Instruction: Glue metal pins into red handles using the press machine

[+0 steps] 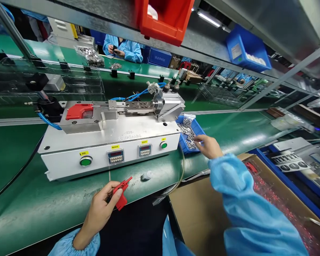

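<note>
My left hand (102, 206) holds a small red plastic part (121, 193) just above the green bench near its front edge. My right hand (208, 145) reaches into a blue tray (181, 144) of several small metal pins (188, 134), fingers on the pins; whether it grips one is hidden. Between the hands stands a white press machine (109, 142) with a second red plastic part (78, 111) seated in its fixture at the left, a pneumatic cylinder (168, 101) at the right, and two green buttons (85, 161) on its front.
A small white cap (147, 175) lies in front of the machine. A cardboard box (202, 209) of red parts sits at lower right. Red bin (166, 17) and blue bin (246, 49) hang overhead. Another person in blue (122, 48) works across the conveyor.
</note>
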Tool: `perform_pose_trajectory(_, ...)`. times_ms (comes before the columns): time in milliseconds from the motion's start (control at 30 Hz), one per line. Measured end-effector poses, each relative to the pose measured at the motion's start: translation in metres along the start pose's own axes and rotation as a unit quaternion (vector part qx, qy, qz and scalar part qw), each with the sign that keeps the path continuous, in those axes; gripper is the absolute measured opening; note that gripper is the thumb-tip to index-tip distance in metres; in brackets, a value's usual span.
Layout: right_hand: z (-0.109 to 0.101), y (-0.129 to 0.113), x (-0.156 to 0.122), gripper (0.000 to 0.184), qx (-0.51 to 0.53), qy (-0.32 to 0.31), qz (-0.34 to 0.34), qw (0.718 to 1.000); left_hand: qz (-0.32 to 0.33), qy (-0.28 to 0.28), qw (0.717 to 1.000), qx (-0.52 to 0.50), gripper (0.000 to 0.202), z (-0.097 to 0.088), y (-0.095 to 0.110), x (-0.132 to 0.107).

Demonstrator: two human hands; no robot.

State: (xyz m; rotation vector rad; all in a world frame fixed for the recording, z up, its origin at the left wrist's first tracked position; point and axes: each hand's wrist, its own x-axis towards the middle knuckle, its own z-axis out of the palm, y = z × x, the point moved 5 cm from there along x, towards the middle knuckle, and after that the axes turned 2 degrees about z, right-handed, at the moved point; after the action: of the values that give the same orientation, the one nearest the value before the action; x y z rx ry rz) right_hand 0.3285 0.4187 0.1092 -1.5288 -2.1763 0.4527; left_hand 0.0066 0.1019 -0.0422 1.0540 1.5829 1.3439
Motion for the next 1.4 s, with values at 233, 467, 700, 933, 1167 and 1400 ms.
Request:
perform_pose_trajectory(233,0.026,0.026,0.041,0.025,0.026,-0.029,0.079,0.996,0.026,0.007,1.0,0.007,0.038,0.001,-0.001,0.001)
perform_pose_trajectory(467,0.008,0.006,0.044,0.052,0.116,-0.093,0.072,0.986,0.034,-0.006,0.999,0.011,0.041,0.005,0.004,0.0)
perform_pose_trajectory(700,-0.023,-0.056,0.021,0.069,0.274,-0.103,0.035,0.956,0.034,-0.03,0.999,0.001,0.037,0.009,0.005,0.004)
perform_pose_trajectory(933,-0.009,-0.137,0.021,0.065,0.259,-0.119,-0.098,0.953,0.032,-0.02,0.999,-0.007,0.037,0.014,0.003,0.009)
perform_pose_trajectory(1167,0.05,-0.26,0.043,0.043,0.213,-0.11,-0.321,0.916,0.052,-0.005,0.999,-0.012,0.029,0.018,0.009,0.022)
perform_pose_trajectory(1400,0.122,-0.35,0.077,0.009,0.114,-0.063,-0.396,0.909,0.051,0.007,0.999,-0.003,0.023,0.012,0.017,0.026)
